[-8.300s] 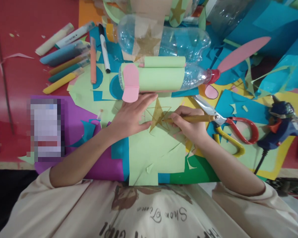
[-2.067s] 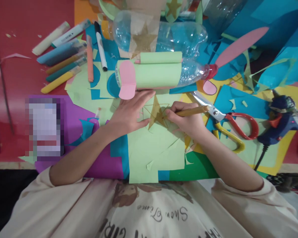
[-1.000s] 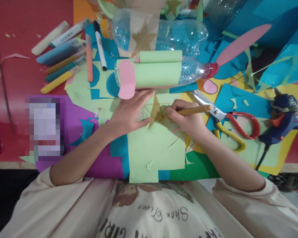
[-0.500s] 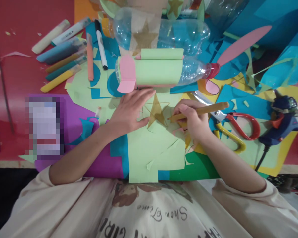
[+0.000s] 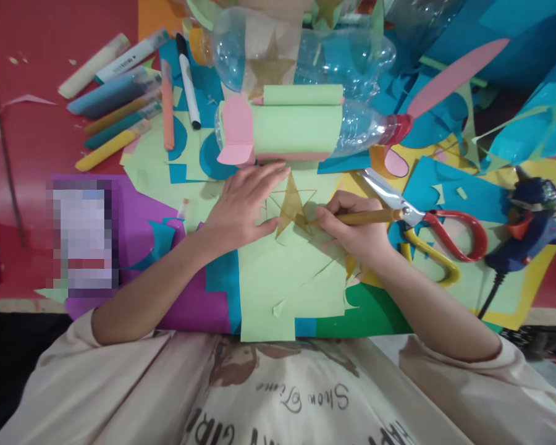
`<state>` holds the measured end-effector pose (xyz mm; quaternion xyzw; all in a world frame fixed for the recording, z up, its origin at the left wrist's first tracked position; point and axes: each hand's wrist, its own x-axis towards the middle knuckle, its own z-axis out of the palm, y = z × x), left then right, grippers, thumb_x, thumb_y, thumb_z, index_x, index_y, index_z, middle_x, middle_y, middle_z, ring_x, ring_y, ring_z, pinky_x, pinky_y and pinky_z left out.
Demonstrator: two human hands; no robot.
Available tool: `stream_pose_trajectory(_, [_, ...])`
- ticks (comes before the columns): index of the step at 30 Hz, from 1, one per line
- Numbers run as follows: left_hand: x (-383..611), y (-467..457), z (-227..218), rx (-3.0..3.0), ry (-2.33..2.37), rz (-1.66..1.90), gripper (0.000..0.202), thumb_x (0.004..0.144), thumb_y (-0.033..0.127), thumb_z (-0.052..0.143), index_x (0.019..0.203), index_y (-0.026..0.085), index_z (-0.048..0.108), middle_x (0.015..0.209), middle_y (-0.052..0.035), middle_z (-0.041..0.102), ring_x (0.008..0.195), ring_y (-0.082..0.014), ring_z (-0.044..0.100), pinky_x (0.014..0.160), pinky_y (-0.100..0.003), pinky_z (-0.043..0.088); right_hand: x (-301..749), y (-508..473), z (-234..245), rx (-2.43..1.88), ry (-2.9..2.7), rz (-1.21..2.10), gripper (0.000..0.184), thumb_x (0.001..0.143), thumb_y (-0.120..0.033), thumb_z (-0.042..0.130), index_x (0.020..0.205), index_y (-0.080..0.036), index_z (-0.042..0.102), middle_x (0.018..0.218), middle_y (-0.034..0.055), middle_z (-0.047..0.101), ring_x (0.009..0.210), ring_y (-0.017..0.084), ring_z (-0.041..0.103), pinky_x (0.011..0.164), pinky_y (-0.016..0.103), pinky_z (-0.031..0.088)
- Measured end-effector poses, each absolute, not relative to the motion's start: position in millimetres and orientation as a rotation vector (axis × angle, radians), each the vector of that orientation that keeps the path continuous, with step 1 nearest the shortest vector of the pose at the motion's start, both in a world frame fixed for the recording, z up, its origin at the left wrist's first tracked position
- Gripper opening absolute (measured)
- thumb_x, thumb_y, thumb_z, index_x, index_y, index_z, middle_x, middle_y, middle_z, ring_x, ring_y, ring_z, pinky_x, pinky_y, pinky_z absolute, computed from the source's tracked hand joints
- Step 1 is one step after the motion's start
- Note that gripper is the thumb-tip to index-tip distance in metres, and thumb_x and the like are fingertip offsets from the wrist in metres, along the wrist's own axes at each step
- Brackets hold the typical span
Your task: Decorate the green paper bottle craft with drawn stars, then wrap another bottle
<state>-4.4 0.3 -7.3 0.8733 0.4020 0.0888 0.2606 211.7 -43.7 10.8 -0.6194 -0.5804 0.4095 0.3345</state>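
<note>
My left hand lies flat with fingers stretched out on a light green paper sheet, just left of a gold-coloured star drawn on it. My right hand is closed round a gold marker whose tip touches the star's right side. Just beyond both hands lies a plastic bottle wrapped in green paper with a pink flap at its left end.
Red-and-yellow scissors lie right of my right hand, a blue glue gun further right. Several markers lie at the back left on the red table. A second clear bottle and coloured paper scraps crowd the back.
Half a second ago the marker was lifted and tilted off the star. It has come back down, and its tip touches the star's right side. My left hand has stayed put.
</note>
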Motion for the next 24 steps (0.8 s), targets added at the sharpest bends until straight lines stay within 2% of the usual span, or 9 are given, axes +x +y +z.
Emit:
stream_pose_trajectory(11, [-4.5,0.7,-7.8,2.361,1.088,0.239,0.071,0.087,0.046,0.051,0.150,0.022,0.030,0.156,-0.0093,0.036,0.138,-0.0331,0.035,0.110,-0.047,0.030,210.4,-43.3,13.5,-1.703,-1.572,1.107,0.026,0.066,-0.028,0.054,0.048,-0.021,0.037,0.043,-0.0047,0.042,0.044,0.007,0.035,0.043,0.023,0.026])
stream_pose_trajectory(16, [-4.4,0.6,-6.4,2.344,1.088,0.248,0.069,0.087,0.045,0.051,0.149,0.024,0.031,0.156,-0.0084,0.037,0.138,-0.0326,0.035,0.111,-0.047,0.030,211.4,-41.3,15.4,-1.637,-1.443,1.143,0.025,0.068,-0.030,0.055,0.050,-0.022,0.041,0.045,-0.0040,0.045,0.044,0.007,0.039,0.042,0.023,0.029])
stream_pose_trajectory(24, [-4.2,1.0,-5.1,2.333,1.087,0.217,0.071,0.087,0.046,0.051,0.150,0.023,0.029,0.156,-0.0095,0.036,0.139,-0.0336,0.034,0.111,-0.048,0.029,210.1,-43.7,12.4,-1.680,-1.478,1.083,0.025,0.070,-0.027,0.057,0.052,-0.021,0.042,0.046,-0.0043,0.047,0.045,0.008,0.039,0.045,0.024,0.029])
